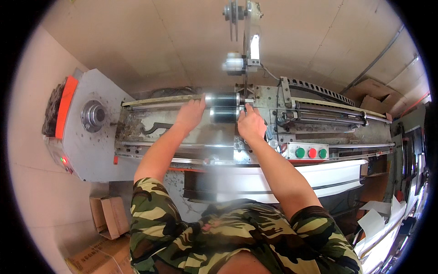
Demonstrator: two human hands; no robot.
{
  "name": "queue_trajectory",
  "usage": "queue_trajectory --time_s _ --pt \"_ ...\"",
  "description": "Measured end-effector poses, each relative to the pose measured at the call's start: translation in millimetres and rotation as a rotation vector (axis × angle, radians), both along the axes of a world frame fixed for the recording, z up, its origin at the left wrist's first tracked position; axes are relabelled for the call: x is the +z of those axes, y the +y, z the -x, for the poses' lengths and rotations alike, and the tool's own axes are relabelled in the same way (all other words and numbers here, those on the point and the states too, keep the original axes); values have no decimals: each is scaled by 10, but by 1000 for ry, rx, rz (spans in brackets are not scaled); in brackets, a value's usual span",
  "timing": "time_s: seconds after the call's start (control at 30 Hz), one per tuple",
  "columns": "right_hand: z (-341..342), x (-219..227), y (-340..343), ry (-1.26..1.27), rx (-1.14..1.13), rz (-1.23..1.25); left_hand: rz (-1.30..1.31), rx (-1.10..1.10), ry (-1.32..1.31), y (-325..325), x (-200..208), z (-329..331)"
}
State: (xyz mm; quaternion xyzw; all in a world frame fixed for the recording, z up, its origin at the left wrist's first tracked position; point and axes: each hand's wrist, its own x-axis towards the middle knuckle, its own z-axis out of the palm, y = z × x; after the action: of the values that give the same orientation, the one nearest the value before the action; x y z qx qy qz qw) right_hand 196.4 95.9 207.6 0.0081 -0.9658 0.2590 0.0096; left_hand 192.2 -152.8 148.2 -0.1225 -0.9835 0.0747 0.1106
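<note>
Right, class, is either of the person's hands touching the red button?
No, the left hand and right hand are both farther left than the red button, apart from it.

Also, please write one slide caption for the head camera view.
Left hand and right hand at opposite ends of two dark cylinders on a long metal machine, near a button box.

Room left of left hand [190, 115] — hooked tool [159, 125] below, button box [306, 151] at right
</note>
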Motion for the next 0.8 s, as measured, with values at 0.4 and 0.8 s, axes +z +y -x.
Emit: queue_trajectory --time_s 0.4,0.8 --pt "-15 -8 -2 -19 13 25 -5 3 -7 -23 -13 0" --pt "-43 12 -11 16 9 31 0 0 -27 -14 -23 -6"
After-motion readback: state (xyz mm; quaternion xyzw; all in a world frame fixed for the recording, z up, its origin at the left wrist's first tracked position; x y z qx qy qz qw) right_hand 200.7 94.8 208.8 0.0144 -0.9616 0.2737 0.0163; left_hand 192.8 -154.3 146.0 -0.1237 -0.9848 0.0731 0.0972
